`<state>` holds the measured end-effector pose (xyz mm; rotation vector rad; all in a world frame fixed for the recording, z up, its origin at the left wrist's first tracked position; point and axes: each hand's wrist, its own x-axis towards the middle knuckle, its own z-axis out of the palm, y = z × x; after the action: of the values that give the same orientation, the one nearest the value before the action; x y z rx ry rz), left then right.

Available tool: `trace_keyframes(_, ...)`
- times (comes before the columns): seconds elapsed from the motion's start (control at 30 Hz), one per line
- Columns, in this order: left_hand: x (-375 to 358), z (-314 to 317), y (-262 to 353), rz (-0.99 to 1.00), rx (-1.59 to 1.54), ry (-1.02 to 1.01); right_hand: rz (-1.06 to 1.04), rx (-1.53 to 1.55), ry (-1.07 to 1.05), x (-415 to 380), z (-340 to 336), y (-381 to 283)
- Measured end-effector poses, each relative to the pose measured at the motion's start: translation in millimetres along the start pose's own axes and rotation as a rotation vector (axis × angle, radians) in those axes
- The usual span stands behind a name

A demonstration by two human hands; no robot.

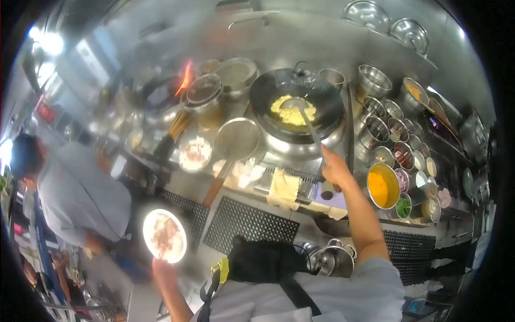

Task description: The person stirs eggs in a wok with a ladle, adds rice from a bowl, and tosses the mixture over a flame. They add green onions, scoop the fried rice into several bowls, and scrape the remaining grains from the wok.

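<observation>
My right hand (335,167) is closed around the long handle of a ladle (307,121). The ladle's bowl rests on yellow food (289,111) that looks like scrambled egg, in a black wok (263,88) on the stove. Low on the left, my left hand (163,270) grips the near rim of a white bowl (183,236). White and brownish pieces, too blurred to name, fill that bowl. Another white bowl (183,161) with similar pale food stands on the counter left of the wok. Beside it a round strainer (237,138) lies with its wooden handle toward me.
Several metal containers of ingredients line the right side, among them a pot of orange-yellow liquid (382,185) and chopped greens (403,206). A folded yellow cloth (285,185) lies on the counter's front edge. Flame (185,79) rises at the back left. A co-worker (86,188) stands at left.
</observation>
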<state>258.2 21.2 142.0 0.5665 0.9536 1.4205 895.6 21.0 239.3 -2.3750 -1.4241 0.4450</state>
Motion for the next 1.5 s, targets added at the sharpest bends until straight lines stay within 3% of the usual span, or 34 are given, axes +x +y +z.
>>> trace_keyframes(0.07, 27.2, 71.3, 0.4, -0.053, 0.035, -0.045, -0.066, 0.134, 0.038, -26.9, -14.5, 4.1)
trace_keyframes(0.13, 57.6, 130.0, 3.4, -0.017, 0.187, -0.197, -0.187, 0.057, 0.143, -48.4, -10.8, 15.2)
trace_keyframes(0.2, 76.4, 193.4, 0.2, -0.104, 0.072, -0.284, -0.16, 0.105, 0.082, -53.8, -22.3, 24.0)
trace_keyframes(0.27, 118.0, 217.8, -15.7, -0.17, 0.006, -0.372, -0.141, 0.148, 0.093, -56.9, -23.2, 35.0)
trace_keyframes(0.47, 178.4, 374.7, -56.4, -0.257, 0.119, -0.464, 0.022, 0.224, 0.145, 33.1, 15.3, 28.7)
trace_keyframes(0.53, 194.2, 416.9, -76.1, -0.295, 0.126, -0.466, -0.044, 0.157, 0.189, 68.6, 26.4, 33.8)
trace_keyframes(0.63, 209.8, 467.1, -88.8, -0.33, 0.157, -0.515, 0.103, 0.114, 0.136, 21.2, 1.5, -4.0)
trace_keyframes(0.7, 224.0, 485.1, -102.1, -0.307, 0.172, -0.531, 0.019, 0.054, 0.035, -3.0, -3.0, 6.8)
trace_keyframes(0.77, 260.4, 494.9, -118.4, -0.319, 0.19, -0.625, -0.072, 0.039, 0.122, -32.8, -8.8, 17.0)
trace_keyframes(0.9, 289.8, 556.1, -134.7, -0.24, 0.29, -0.685, -0.003, 0.109, 0.161, -75.1, -32.2, 8.0)
trace_keyframes(0.97, 310.9, 589.5, -147.6, -0.136, 0.434, -0.859, 0.025, 0.149, 0.195, -91.5, -40.7, 3.0)
trace_keyframes(1.03, 292.6, 627.4, -142.9, 0.216, 0.99, -0.913, 0.089, 0.166, 0.196, -107.6, -60.6, -11.7)
trace_keyframes(1.1, 303.8, 640.8, -181.3, 1.242, 1.131, -1.137, 0.17, 0.207, 0.18, -117.5, -69.7, -20.9)
trace_keyframes(1.13, 298.3, 646.3, -202.7, 1.161, 1.334, -1.151, 0.208, 0.23, 0.175, -120.9, -74.7, -25.2)
trace_keyframes(1.17, 295.8, 645.0, -220.6, 1.265, 1.474, -1.306, 0.213, 0.267, 0.204, -122.3, -79.9, -29.7)
trace_keyframes(1.23, 296.8, 639.8, -270.8, 1.132, 1.672, -1.294, 0.223, 0.349, 0.269, -127.8, -86.9, -43.4)
trace_keyframes(1.33, 316.3, 661.1, -274.2, 1.195, 1.482, -1.137, 0.213, 0.365, 0.495, -144.4, -112.4, -59.8)
trace_keyframes(1.37, 325.9, 664.8, -276.5, 1.1, 1.38, -0.891, 0.2, 0.366, 0.568, -153.0, -118.0, -65.1)
trace_keyframes(1.43, 339.3, 658.6, -247.9, 1.261, 1.181, -0.85, 0.16, 0.422, 0.718, -160.3, -136.7, -76.2)
trace_keyframes(1.5, 348.6, 640.0, -225.5, 1.131, 1.16, -0.7, 0.046, 0.425, 0.775, -156.5, -145.1, -67.8)
